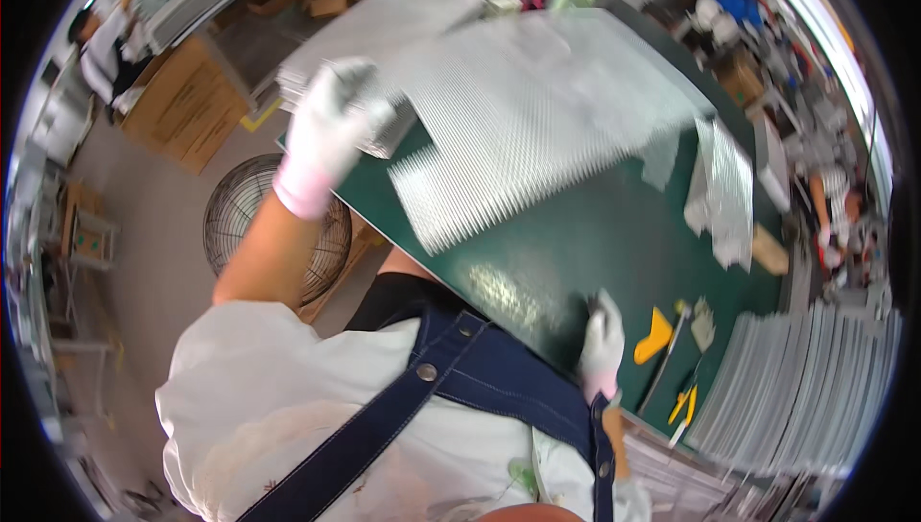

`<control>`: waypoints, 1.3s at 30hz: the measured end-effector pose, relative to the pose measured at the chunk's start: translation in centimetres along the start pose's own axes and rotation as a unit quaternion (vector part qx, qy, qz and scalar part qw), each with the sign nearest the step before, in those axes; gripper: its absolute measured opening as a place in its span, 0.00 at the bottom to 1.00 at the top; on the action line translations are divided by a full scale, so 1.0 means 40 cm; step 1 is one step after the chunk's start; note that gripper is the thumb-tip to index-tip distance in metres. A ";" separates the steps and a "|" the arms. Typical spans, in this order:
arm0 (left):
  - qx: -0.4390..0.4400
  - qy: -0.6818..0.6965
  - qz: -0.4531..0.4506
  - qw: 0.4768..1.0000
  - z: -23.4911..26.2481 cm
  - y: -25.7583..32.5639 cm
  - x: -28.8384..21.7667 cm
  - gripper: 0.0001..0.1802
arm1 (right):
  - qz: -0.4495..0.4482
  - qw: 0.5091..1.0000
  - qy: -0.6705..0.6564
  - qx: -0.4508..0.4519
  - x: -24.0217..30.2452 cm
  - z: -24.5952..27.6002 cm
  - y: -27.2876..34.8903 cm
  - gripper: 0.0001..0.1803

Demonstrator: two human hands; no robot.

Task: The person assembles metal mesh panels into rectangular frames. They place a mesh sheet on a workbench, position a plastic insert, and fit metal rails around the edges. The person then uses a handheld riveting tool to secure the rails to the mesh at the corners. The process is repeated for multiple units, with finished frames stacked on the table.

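Note:
My left hand [331, 124], in a white glove with a pink cuff, is raised over the table's left edge. It is beside a stack of silvery sheets [379, 18], and its fingers are bent and smeared by motion, so any grip is unclear. A wide silvery ribbed sheet [518, 100], with a stepped near edge, spreads across the green table [566, 225] to the right of that hand. Lower right, my right hand [602, 342], gloved alike, rests at the table's near edge. Its fingers stretch away from me and nothing shows in them.
Right of my right hand lie a yellow scraper-like piece [653, 336], a thin dark rod [664, 359] and yellow-handled pliers [683, 405]. Upright grey panels [796, 392] crowd the right corner. Crumpled silvery film [721, 191] hangs near the far right. A round floor fan [245, 210] stands left; people work farther off.

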State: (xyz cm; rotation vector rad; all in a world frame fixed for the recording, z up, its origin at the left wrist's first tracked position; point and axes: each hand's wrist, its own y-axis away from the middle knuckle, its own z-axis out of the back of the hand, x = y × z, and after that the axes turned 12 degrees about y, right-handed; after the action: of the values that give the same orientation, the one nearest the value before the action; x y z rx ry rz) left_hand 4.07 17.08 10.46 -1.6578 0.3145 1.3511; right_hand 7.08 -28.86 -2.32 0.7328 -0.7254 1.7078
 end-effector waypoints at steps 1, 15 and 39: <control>0.056 -0.091 -0.036 0.994 -0.075 0.064 -0.003 0.32 | -0.020 0.962 -0.269 0.051 0.004 -0.016 -0.019 0.34; 0.464 0.013 0.331 0.822 -0.385 0.346 0.034 0.41 | -0.181 0.927 -0.262 -0.197 -0.044 0.062 -0.052 0.33; 0.334 0.302 0.312 0.837 -0.396 0.290 -0.075 0.34 | -0.143 0.908 -0.393 0.013 -0.088 0.089 -0.018 0.29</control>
State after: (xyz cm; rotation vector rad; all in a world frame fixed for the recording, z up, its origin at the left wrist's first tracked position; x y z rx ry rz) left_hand 4.86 -2.38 6.49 -1.3498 1.6239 0.9090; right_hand 8.96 -33.54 -2.75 1.5041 -1.0702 1.1218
